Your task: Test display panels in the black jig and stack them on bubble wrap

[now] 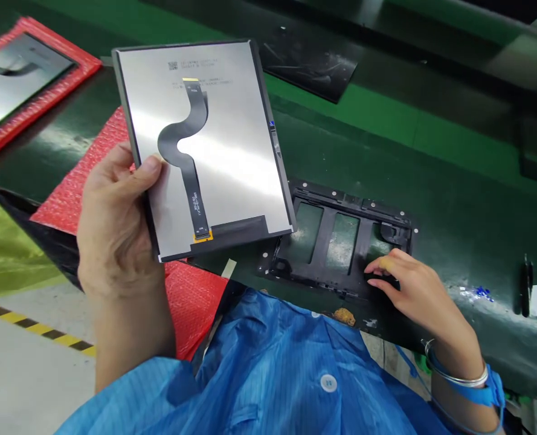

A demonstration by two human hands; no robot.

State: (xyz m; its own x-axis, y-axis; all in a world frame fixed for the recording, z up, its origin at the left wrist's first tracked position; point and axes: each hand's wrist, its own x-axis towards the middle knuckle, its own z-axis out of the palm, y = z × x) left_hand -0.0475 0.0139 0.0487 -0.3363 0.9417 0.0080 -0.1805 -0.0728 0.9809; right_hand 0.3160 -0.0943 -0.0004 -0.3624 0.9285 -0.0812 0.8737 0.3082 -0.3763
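My left hand (114, 229) grips a silver-backed display panel (232, 139) by its lower left corner and holds it tilted above the belt. A black flex cable (187, 151) curves down the panel's back to a connector near the bottom edge. My right hand (408, 287) rests on the near right part of a black frame (336, 235) that lies flat on the dark green belt. Its fingers are curled and press on the frame's edge.
A red bubble-wrap sleeve (191, 302) lies under the held panel. Another panel in red wrap (19, 84) lies at the far left. A dark sheet (308, 60) lies farther up the belt. A black pen-like tool (527, 284) is at the right. My blue sleeve fills the foreground.
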